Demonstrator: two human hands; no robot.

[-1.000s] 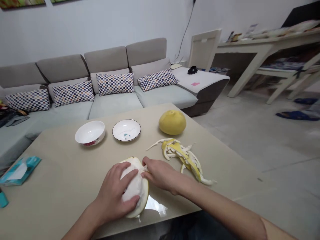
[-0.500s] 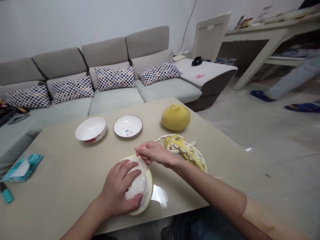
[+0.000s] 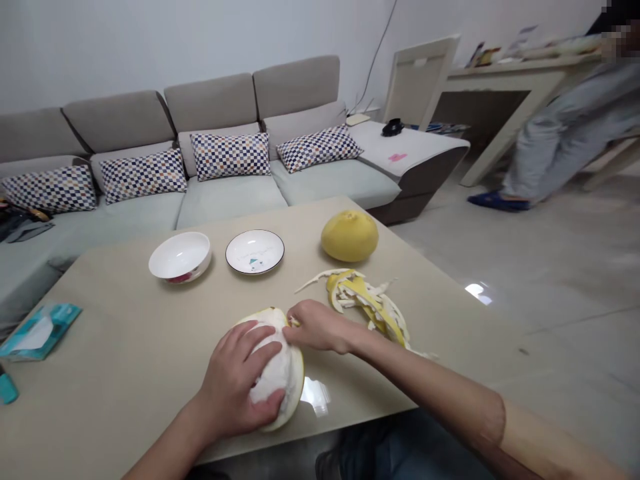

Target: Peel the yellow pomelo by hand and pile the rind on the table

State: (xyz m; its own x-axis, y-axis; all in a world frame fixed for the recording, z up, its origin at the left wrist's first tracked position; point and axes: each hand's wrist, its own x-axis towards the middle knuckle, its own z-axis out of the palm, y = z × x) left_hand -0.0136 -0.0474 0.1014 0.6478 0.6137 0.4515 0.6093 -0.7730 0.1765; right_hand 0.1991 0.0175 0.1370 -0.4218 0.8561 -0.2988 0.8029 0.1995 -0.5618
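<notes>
A partly peeled pomelo [image 3: 274,380] sits near the table's front edge, its white pith bare on top and yellow-edged rind around its side. My left hand [image 3: 245,373] lies over its left side, fingers curved across the pith and holding it. At the pomelo's upper right rim, my right hand [image 3: 317,325] is closed on the edge of the rind, the thumb against the pith; its fingertips are partly hidden. A heap of torn pomelo peel [image 3: 367,300] lies just beyond my right forearm. Behind it stands a whole yellow pomelo [image 3: 350,237].
A white bowl [image 3: 180,257] and a white plate [image 3: 255,252] stand toward the table's far side. A blue tissue pack [image 3: 41,332] and a teal-and-black object [image 3: 7,387] lie at left. Beyond are a sofa [image 3: 230,190] and a person's legs [image 3: 555,140].
My right hand has come down from just above the pomelo to its rind edge and closed there. My left hand stays in place. The person at right has moved leftward.
</notes>
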